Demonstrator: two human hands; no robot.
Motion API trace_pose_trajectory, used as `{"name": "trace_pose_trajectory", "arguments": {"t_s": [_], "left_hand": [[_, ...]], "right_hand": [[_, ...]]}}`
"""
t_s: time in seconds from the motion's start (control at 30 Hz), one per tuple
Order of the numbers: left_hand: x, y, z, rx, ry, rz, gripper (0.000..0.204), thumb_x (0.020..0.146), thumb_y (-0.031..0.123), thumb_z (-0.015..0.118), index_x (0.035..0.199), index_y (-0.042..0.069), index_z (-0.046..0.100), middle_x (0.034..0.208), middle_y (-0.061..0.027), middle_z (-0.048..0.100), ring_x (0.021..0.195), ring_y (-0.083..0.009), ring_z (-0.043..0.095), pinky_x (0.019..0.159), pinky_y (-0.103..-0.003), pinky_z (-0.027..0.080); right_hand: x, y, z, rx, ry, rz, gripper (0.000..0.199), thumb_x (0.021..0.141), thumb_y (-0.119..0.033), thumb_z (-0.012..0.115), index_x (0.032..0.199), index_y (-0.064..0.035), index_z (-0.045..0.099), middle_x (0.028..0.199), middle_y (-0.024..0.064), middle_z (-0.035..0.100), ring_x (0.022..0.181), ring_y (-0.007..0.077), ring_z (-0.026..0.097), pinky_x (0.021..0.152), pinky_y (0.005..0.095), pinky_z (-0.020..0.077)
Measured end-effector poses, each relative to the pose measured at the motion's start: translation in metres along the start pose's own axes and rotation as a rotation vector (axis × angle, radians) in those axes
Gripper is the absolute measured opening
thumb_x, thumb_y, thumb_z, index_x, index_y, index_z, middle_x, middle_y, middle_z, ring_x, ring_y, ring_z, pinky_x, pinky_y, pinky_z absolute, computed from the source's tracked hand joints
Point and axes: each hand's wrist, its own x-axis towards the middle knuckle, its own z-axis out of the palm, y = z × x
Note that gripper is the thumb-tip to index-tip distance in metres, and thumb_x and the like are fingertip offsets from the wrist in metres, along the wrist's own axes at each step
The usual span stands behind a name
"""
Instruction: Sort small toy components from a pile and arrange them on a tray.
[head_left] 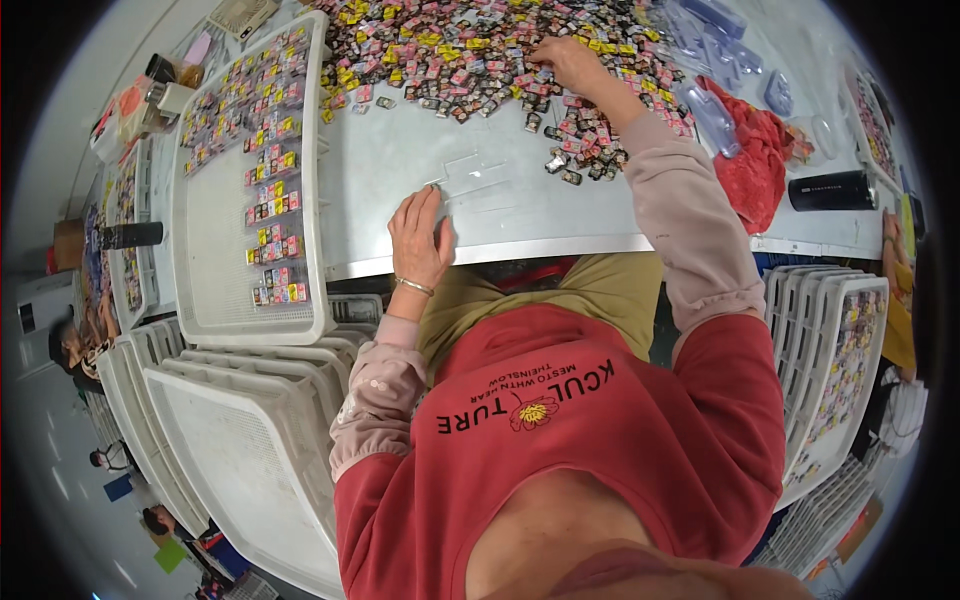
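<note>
Near the front edge of the table lies a clear plastic tray (476, 178), its outline faint against the pale top. My left hand (418, 238) is at its left side, fingers bent and thumb below, holding the tray's edge. Farther off, my right hand (574, 66) reaches into a broad pile of small coloured pieces (470, 75), black, pink, yellow and white. Its fingertips are drawn together among the pieces, pinching at one that is mostly hidden. A smaller cluster of dark pieces (572, 160) lies nearer me, under the right forearm.
On the left, a white perforated crate (215, 285) holds rows of filled clear trays (275, 210). Stacked white crates (240, 440) stand below, more crates (825, 370) at right. Red cloth (755, 165), blue plastic trays (712, 118) and a black bottle (832, 191) lie right.
</note>
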Motion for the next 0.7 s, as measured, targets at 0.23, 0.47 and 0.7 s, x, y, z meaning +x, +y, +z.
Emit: {"name": "trace_pose_trajectory", "arguments": {"t_s": [0.23, 0.47, 0.7], "left_hand": [[-0.004, 0.000, -0.001, 0.003, 0.021, -0.019, 0.038, 0.076, 0.009, 0.061, 0.113, 0.003, 0.058, 0.123, -0.0114, 0.055, 0.114, -0.0316, 0.048, 0.094, -0.041, 0.036], [0.002, 0.002, 0.004, 0.016, 0.058, 0.001, 0.037, 0.076, 0.009, 0.062, 0.113, 0.005, 0.059, 0.123, -0.0083, 0.055, 0.114, -0.0298, 0.048, 0.094, -0.040, 0.037], [-0.004, -0.002, -0.001, 0.007, 0.055, 0.006, 0.037, 0.075, 0.010, 0.060, 0.112, 0.008, 0.057, 0.119, -0.0064, 0.055, 0.110, -0.0269, 0.048, 0.092, -0.040, 0.036]], "right_hand": [[-0.012, 0.009, 0.003, 0.118, -0.025, 0.047, 0.021, 0.079, -0.009, 0.063, 0.098, -0.0034, 0.067, 0.095, 0.0147, 0.062, 0.088, 0.0319, 0.059, 0.079, 0.0379, 0.0480], [-0.019, 0.036, 0.020, 0.106, -0.019, 0.123, 0.021, 0.084, -0.022, 0.061, 0.098, -0.0085, 0.067, 0.095, 0.0135, 0.063, 0.090, 0.0316, 0.061, 0.079, 0.0374, 0.0485], [-0.029, 0.013, 0.020, 0.107, 0.112, 0.023, 0.021, 0.084, -0.023, 0.063, 0.093, -0.0044, 0.065, 0.096, 0.0107, 0.061, 0.088, 0.0307, 0.059, 0.077, 0.0381, 0.0471]]}}
